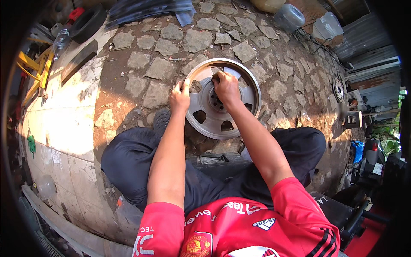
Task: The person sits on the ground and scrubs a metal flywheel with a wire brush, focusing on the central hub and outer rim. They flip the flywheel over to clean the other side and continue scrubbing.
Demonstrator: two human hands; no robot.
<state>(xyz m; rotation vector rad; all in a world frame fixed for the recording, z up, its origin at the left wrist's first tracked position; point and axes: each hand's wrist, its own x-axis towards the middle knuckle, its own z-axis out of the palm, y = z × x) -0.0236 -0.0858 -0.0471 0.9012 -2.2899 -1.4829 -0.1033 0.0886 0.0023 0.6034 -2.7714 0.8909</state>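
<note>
A grey metal wheel rim with a ring of cut-out holes lies tilted on the stone paving in front of me, between my legs. The fingers of my left hand are closed round its left edge. My right hand is on the upper face of the rim, near the hub. Its fingers are bent and pressed together against the metal. Something small and dark shows at their tips, but I cannot make out what it is. A patch beside that hand is bright with sunlight.
Rough paving stones surround the rim, with pale tiles on the left. A black tire and a yellow metal frame stand at the far left. Clear plastic containers are at the far right. A dark box sits between my legs.
</note>
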